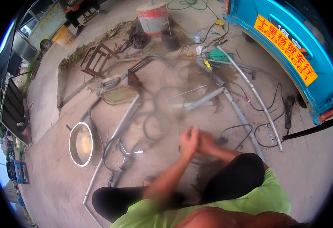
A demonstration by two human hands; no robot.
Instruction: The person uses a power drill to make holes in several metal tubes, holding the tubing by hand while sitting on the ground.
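Observation:
My left hand and my right hand are pressed together in front of my knees, fingers closed. Anything between them is hidden. A small dark object with a black cable lies just right of my right hand. Ahead of the hands, a bent grey metal tube rests on the ground, one leg running down past my right side. A long metal pipe slants along my left. Black cables coil between that pipe and my hands, with a dark handle-like tool near my left knee.
Left of the pipe is a round metal pan. Beyond stand a worn box-shaped machine and a metal chair-like frame. At right are another pipe, a black power tool and a blue vehicle. A person sits far left.

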